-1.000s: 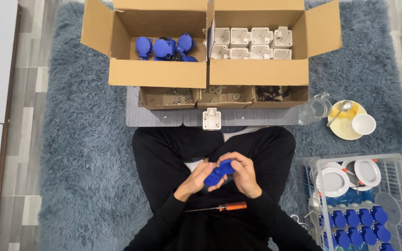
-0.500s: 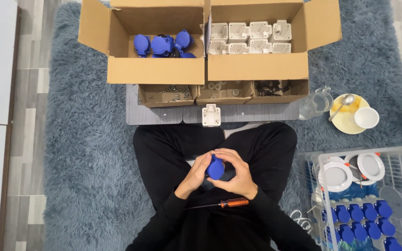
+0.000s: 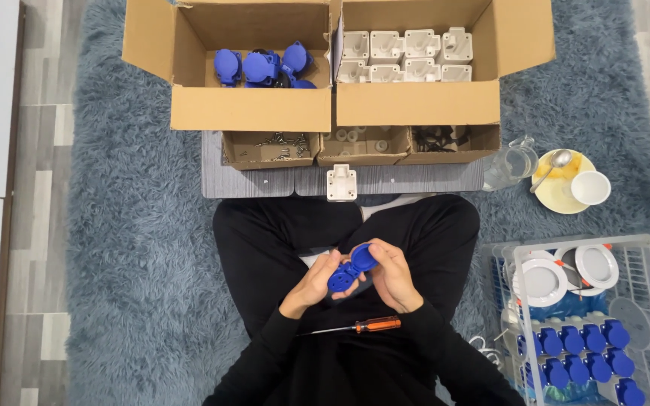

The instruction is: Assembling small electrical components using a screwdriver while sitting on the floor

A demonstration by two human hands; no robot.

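Since half a second ago the blue socket part (image 3: 351,269) has turned in the hands: its round hinged lid now stands open and tilts up toward the right, where before it looked like one closed blue lump. It sits above the person's crossed legs, held between both hands. The left hand (image 3: 316,282) grasps its lower body, fingers curled under it; the right hand (image 3: 391,274) grips the upper end, fingers closed by the lid. An orange-handled screwdriver (image 3: 362,326) lies on the lap just below the wrists. Ahead, on the blue shaggy rug (image 3: 137,248), a cardboard box (image 3: 250,113) holds more blue parts, and a second box (image 3: 415,105) beside it holds white housings. One white housing (image 3: 341,183) rests on the grey mat (image 3: 265,180). A wire basket (image 3: 645,259) at the right holds finished blue sockets.
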